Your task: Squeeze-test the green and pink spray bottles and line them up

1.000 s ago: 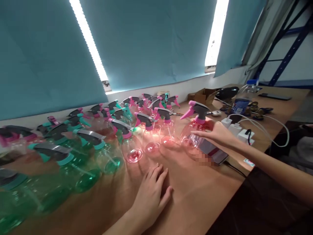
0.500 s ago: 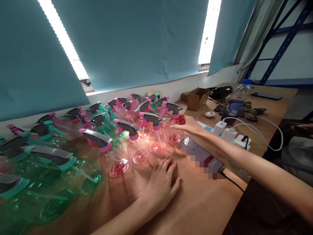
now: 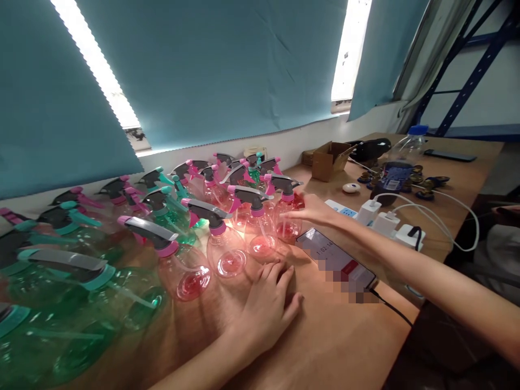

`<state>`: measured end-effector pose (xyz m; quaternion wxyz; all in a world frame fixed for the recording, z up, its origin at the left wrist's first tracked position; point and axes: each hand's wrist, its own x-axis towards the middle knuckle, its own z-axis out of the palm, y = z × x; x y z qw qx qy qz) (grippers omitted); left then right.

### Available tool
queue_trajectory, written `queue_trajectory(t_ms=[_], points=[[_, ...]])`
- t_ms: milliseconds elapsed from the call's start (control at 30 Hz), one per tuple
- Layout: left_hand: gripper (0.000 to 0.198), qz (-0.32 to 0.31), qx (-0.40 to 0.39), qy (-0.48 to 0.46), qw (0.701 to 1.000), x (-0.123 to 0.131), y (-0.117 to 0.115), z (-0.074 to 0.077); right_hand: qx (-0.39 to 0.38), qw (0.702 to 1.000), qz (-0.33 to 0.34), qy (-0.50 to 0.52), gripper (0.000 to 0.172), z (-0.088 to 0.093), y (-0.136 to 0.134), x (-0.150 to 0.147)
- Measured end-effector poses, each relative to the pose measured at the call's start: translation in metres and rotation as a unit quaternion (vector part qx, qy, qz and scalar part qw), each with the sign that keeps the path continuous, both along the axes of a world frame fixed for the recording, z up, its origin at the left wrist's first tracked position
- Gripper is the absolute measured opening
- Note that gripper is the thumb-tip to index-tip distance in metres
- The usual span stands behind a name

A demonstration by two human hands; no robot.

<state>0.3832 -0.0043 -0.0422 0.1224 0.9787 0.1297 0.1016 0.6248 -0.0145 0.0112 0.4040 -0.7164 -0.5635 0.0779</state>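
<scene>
Touching the upright pink spray bottle [image 3: 287, 226] from its right with the open right hand [image 3: 314, 211]; resting the left hand [image 3: 266, 314] flat and empty on the table [image 3: 337, 338].

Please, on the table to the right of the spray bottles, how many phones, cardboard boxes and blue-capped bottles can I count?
Phones: 2 (lit phone, dark phone)
Cardboard box: 1
Blue-capped bottle: 1
Total: 4
</scene>
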Motion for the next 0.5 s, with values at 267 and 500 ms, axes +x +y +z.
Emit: queue_trajectory(t_ms=[267,500], points=[[0.04,-0.001,-0.007,-0.017,1.0,-0.001,0.0,-0.001,0.0,0.999,0.002,0.046,0.061,-0.003,-0.009,-0.005],[0.038,-0.003,-0.047,-0.055,0.997,-0.016,0.005,-0.009,0.019,0.993,-0.081,0.08,0.061,-0.004,-0.057,-0.028]])
